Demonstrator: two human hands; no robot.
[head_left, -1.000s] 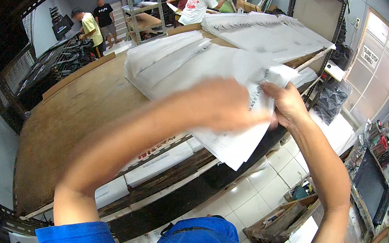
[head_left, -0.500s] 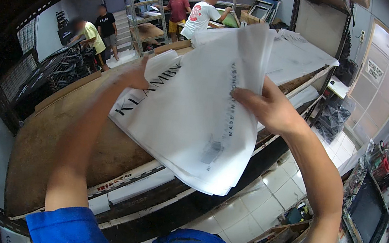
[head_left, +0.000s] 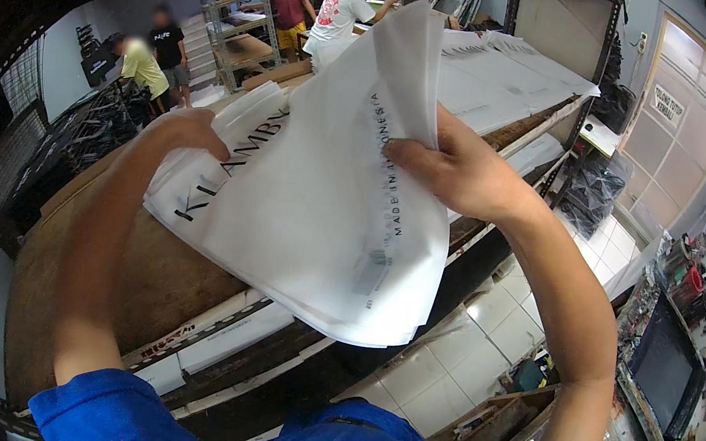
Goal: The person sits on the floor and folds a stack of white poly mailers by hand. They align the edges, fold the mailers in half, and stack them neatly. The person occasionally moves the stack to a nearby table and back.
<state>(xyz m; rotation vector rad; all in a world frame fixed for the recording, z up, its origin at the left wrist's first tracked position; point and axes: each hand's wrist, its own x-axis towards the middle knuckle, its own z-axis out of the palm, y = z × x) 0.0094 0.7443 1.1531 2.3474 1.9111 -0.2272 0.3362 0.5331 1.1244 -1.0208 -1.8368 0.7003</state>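
Note:
Between my two hands is a stack of thin, translucent white plastic bags (head_left: pixel 310 205) with black print, raised above the near side of the wooden table. My left hand (head_left: pixel 187 132) grips the stack's left edge, its thumb lying on top and its fingers hidden underneath. On the right side my right hand (head_left: pixel 461 168) is closed around the edge, thumb pressed on the front face. The bags bow upward there, and their far right corner stands up in a curl. Their lower edges are slightly fanned out, hanging over the table's front edge.
More printed white bags (head_left: pixel 512 85) lie flat along the far right of the brown tabletop (head_left: pixel 97 275). Below its edge are shelves holding white sheets (head_left: pixel 233 335). A wooden box (head_left: pixel 494 434) and a dark-framed screen (head_left: pixel 665 373) stand at right. Several people work beyond the table.
Both hands and the stack have shifted left in view. My left hand has moved outward, and the bags' left side is spread wider. The view itself has turned slightly.

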